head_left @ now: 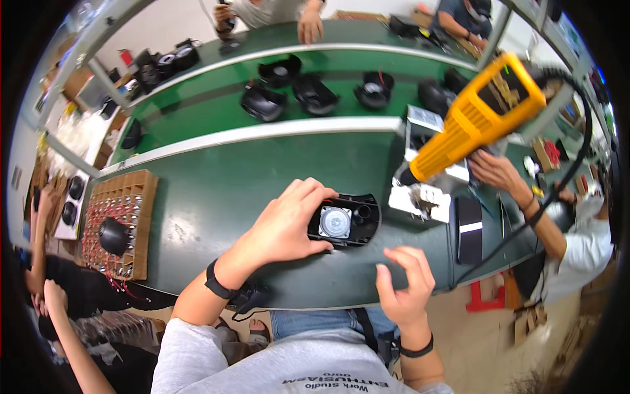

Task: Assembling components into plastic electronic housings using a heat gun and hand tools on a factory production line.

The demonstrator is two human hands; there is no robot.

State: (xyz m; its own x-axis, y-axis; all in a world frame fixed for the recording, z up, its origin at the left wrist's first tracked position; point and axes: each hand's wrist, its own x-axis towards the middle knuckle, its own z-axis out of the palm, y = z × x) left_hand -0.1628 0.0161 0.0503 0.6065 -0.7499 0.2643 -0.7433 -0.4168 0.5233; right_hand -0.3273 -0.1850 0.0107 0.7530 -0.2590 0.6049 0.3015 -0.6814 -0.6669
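Note:
My left hand (293, 215) holds a black plastic speaker housing (365, 235) by its left side, thumb at the near edge and fingers over the far edge. Inside the housing sits a square-framed speaker (335, 222) with a pale grey cone, and a round black tube stands beside it. My right hand (408, 281) hangs near the table's front edge, to the right of the housing, its thumb and fingers apart and nothing in them. A yellow electric screwdriver (474, 119) leans down to the right, its tip over a silver metal fixture (420, 197).
At left a cardboard divider tray (151, 217) carries red-wired parts and a black dome (114, 236). Several black housings (315, 93) lie on the green conveyor (216, 108) beyond. A black flat object (469, 230) lies right of the fixture; a co-worker's hand (497, 172) is close behind it.

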